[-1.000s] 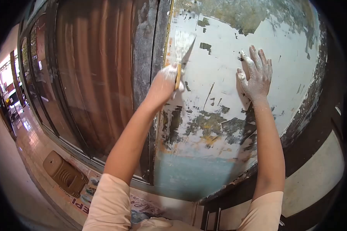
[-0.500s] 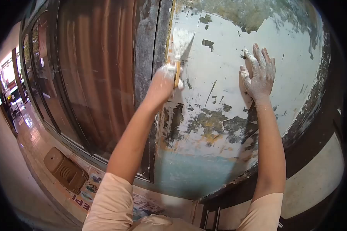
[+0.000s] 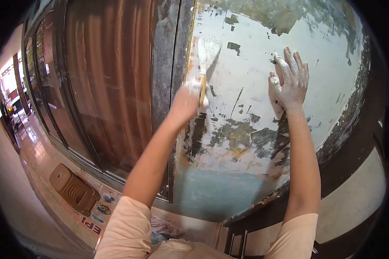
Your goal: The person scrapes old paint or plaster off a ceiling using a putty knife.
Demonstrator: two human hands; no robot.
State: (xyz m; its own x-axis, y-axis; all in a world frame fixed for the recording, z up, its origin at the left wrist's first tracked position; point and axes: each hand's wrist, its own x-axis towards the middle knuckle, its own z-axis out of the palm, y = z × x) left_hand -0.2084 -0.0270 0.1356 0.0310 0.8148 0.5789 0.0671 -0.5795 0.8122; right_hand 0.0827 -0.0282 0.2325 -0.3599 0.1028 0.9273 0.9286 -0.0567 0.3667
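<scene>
My left hand (image 3: 190,100), dusted with white, is wrapped round the wooden handle of a scraper (image 3: 209,52). The scraper points upward, its wide blade whitened and lying at the left part of the patchy wall (image 3: 255,86), near the dark wooden frame. Whether the whole blade edge touches the wall cannot be made out. My right hand (image 3: 291,84), also coated with white powder, rests on the white area of the wall with its fingers spread. Dark and rusty bare patches show below and between the hands, above a blue-green band.
Dark-framed glass (image 3: 108,86) with brown curtains behind it stands at the left. A brown plastic stool (image 3: 74,190) lies on the floor at the lower left, beside a printed sheet (image 3: 103,208). Dark trim borders the wall at the right.
My left hand and the scraper have moved down and slightly to the right along the wall. My right hand has stayed almost in place.
</scene>
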